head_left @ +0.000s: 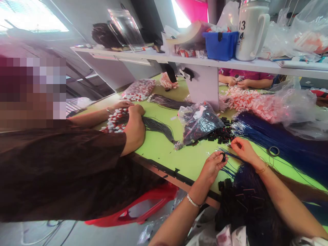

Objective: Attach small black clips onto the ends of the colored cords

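Observation:
My left hand (213,166) pinches a small black connector housing (223,157) between thumb and fingers. Thin blue wires (228,169) run beside it. Close by on the right, my right hand (243,150) is closed in a pinch near pale metal wire tips; whatever its fingertips hold is too small to make out. Loose black housings (217,136) lie in a pile just behind my hands, spilling from a clear plastic bag (201,121). A large bundle of dark blue wires (276,147) with metal ends stretches to the right. More black housings with wires (241,198) hang near my lap.
A roll of tape (273,151) lies by the blue wires. On the left, a co-worker's arms (134,131) surround white-and-red connectors; a grey wire bundle (159,128) extends from there. A shelf (153,54) spans above the green table (164,155), carrying a blue bin (220,46) and mug (252,32). Another person's hands (238,81) work opposite.

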Available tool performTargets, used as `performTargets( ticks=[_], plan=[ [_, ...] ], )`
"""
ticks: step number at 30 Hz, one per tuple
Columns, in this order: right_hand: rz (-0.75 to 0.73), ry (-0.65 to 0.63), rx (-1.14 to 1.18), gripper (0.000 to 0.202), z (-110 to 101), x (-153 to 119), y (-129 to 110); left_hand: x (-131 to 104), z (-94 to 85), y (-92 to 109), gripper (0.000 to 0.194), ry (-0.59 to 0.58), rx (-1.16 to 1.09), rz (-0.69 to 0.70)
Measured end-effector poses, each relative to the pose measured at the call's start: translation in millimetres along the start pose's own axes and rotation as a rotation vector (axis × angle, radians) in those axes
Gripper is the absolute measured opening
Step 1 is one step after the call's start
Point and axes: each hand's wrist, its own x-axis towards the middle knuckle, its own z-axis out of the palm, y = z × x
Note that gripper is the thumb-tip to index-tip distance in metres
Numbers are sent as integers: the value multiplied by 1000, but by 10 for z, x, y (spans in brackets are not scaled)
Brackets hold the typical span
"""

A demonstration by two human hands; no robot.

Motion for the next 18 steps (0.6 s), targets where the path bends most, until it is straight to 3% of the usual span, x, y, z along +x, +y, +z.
performTargets(
  ticks=[3, 10, 18],
  plan=[
    [0, -60, 16, 14, 61, -55, -41, 45, 11, -21, 17, 4, -41, -10],
    [68, -175, -279, 14, 105, -138, -136, 121, -17, -72, 12, 29, -91, -33],
    [60, -162, -304, 14, 112, -145, -175, 131, -32, -81, 11, 10, -98, -36]
  ],
)
